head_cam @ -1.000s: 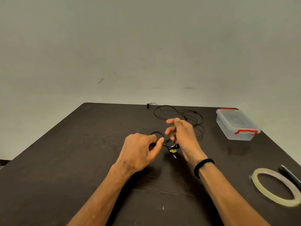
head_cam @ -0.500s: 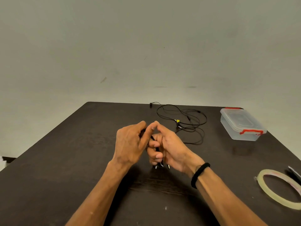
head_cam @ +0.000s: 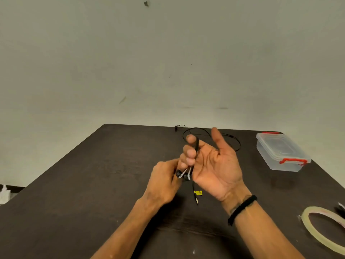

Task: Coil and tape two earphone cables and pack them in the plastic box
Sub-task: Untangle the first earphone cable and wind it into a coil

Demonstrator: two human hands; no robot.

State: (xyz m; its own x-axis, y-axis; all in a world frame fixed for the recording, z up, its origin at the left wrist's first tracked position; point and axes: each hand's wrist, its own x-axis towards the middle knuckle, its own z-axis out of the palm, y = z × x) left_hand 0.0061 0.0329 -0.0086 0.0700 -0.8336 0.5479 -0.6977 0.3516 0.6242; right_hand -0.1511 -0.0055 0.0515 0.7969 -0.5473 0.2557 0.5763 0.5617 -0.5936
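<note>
A black earphone cable [head_cam: 196,146] is wound around the curled fingers of my right hand [head_cam: 211,163], palm turned up above the table's middle. Its two earbuds [head_cam: 183,174] stick out below those fingers, and my left hand [head_cam: 164,182] pinches them. The plug end with a yellow tag [head_cam: 198,193] hangs down under the hands. A second black earphone cable [head_cam: 231,139] lies loose at the table's far edge, partly hidden behind my right hand. The clear plastic box [head_cam: 281,152] with red clips stands lidded at the far right.
A roll of clear tape [head_cam: 324,228] lies flat near the right front edge of the dark table [head_cam: 93,193]. A small dark object [head_cam: 341,206] shows at the right border behind the roll. A pale wall rises behind the table.
My right hand has turned palm up and lifted, with the cable now wound on its fingers. The earbuds and tagged plug have come into sight below, and my left hand sits lower.
</note>
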